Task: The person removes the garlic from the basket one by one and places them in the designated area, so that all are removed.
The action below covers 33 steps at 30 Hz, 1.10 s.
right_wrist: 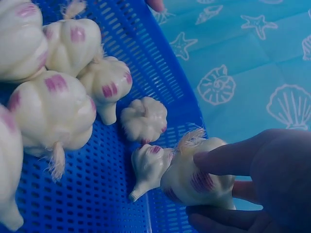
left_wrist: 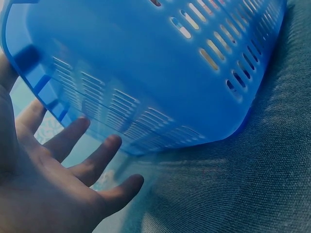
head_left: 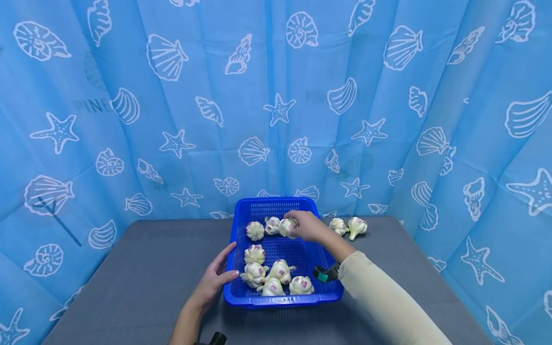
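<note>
A garlic bulb (head_left: 287,227) with purple patches is in my right hand (head_left: 306,224), over the far right part of a blue plastic basket (head_left: 282,301). In the right wrist view my fingers pinch this held bulb (right_wrist: 187,177) from its side, beside a smaller-looking bulb (right_wrist: 151,164). Against the basket's left rim rests my left hand (head_left: 212,280), thumb over the rim. The left wrist view shows that hand's other fingers (left_wrist: 97,160) spread loosely along the outer wall (left_wrist: 126,63). Several more garlic bulbs (head_left: 280,271) lie inside, along the left side and near end.
Two garlic bulbs, one (head_left: 338,225) beside the other (head_left: 357,227), lie on the grey cloth-covered table (head_left: 168,268) right of the basket. A blue curtain (head_left: 276,134) with white shell prints hangs behind the table and along both sides.
</note>
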Motion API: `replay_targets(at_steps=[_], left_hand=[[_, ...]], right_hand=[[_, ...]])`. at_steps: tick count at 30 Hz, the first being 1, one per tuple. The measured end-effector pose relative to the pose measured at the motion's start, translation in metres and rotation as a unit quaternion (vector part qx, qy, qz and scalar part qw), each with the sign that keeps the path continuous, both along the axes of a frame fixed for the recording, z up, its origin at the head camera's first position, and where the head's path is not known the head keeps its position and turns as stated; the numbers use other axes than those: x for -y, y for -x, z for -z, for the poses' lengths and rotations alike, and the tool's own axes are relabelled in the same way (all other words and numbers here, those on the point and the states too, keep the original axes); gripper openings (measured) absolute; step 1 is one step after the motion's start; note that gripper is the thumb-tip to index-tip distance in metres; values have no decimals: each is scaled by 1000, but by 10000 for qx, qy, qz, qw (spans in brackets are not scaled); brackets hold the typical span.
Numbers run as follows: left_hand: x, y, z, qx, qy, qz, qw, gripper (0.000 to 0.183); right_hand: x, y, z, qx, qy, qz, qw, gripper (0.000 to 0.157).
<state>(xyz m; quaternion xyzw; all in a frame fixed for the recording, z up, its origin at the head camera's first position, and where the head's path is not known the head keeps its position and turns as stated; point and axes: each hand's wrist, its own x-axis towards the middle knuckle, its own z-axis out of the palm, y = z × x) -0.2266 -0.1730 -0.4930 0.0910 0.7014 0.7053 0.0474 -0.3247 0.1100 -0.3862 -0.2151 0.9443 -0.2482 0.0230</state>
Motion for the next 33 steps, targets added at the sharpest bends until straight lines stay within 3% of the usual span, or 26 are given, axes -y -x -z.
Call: replay_targets(at_steps=[7, 15, 19, 33], left_hand=[[-1, -1, -1, -9, -35, 37, 10000, 67], [-1, 0, 1, 18, -51, 29, 10000, 67], [-1, 0, 1, 34, -35, 12, 10000, 67], [0, -2, 1, -169, -36, 90, 9998, 68]], right_hand=[[-12, -9, -4, -442, 125, -243, 9987, 45], [-30, -14, -10, -479, -60, -336, 9983, 44], [-40, -18, -12, -518, -13, -194, 9985, 47], [-79, -26, -2, -1114, 955, 165, 9890, 47]])
